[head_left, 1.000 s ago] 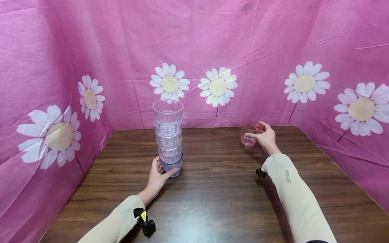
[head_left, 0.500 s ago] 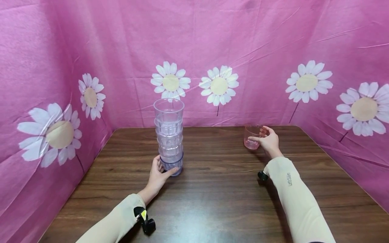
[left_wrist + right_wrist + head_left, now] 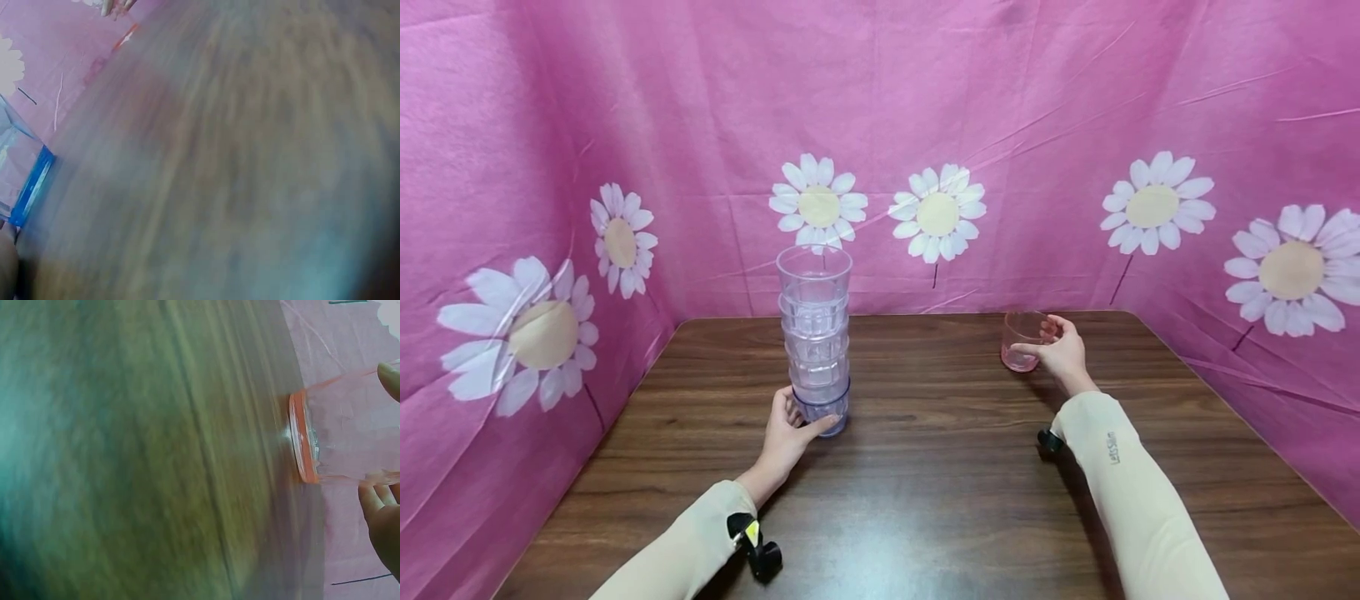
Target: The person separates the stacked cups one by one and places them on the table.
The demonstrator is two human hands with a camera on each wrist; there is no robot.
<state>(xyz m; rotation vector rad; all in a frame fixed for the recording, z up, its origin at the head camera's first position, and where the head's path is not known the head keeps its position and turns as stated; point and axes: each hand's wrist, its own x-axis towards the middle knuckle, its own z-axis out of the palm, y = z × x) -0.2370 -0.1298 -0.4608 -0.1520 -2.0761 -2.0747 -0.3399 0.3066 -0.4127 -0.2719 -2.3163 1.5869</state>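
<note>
A tall stack of clear plastic cups [image 3: 817,333] stands upright at the table's left of centre, its lowest cup [image 3: 823,412] tinted blue. My left hand [image 3: 786,442] grips that lowest cup, thumb across the front and fingers round the left side. In the left wrist view only the cup's blue base [image 3: 32,186] and a bit of finger show. Near the far right of the table, my right hand [image 3: 1063,352] holds a clear pink cup [image 3: 1019,354] from its right side. The right wrist view shows its orange-pink base [image 3: 303,437] against the table, with thumb and fingers on opposite sides.
The dark wood table [image 3: 910,467] runs back to a pink cloth [image 3: 880,92] printed with white daisies, which also walls in the left and right sides. A black wrist camera [image 3: 758,550] sits on my left sleeve, another [image 3: 1049,442] on the right.
The pink cup and my right hand have shifted slightly right and nearer to me over the second, with little motion in the last half. My left hand and the stack have stayed in place.
</note>
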